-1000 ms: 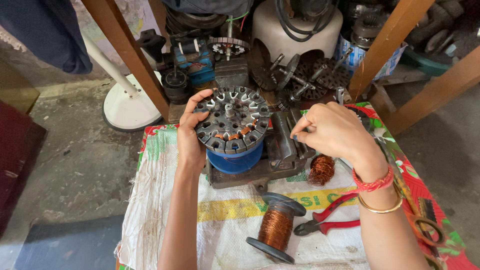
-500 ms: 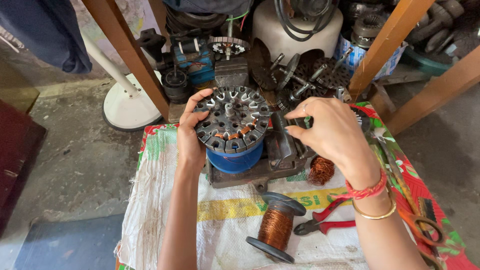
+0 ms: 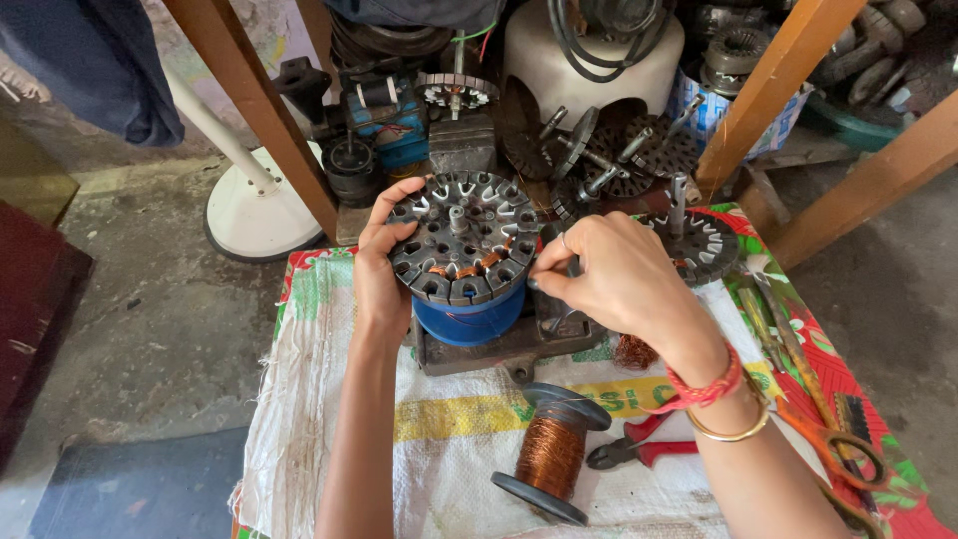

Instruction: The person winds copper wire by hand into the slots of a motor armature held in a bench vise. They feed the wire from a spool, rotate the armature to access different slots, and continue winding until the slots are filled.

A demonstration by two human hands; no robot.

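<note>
A round grey slotted stator [image 3: 464,235] with a few copper windings in its near slots sits on a blue cylinder [image 3: 469,319], which stands on a dark metal base [image 3: 509,351]. My left hand [image 3: 384,269] grips the stator's left rim. My right hand [image 3: 619,279], with a red thread band and a gold bangle at the wrist, has its fingertips pinched on a thin copper wire at the stator's right rim. A spool of copper wire [image 3: 552,451] lies on its side on the white woven sack [image 3: 299,419] in front of the base.
Red-handled pliers [image 3: 644,451] lie right of the spool, and orange-handled scissors [image 3: 828,434] near the right edge. A second stator [image 3: 704,245] and several motor parts crowd the back. Wooden legs [image 3: 259,110] [image 3: 768,90] slant on both sides. A white fan base [image 3: 254,210] stands on the floor.
My right hand has moved left, from beside the base up to the stator's right rim. My left hand has stayed on the stator.
</note>
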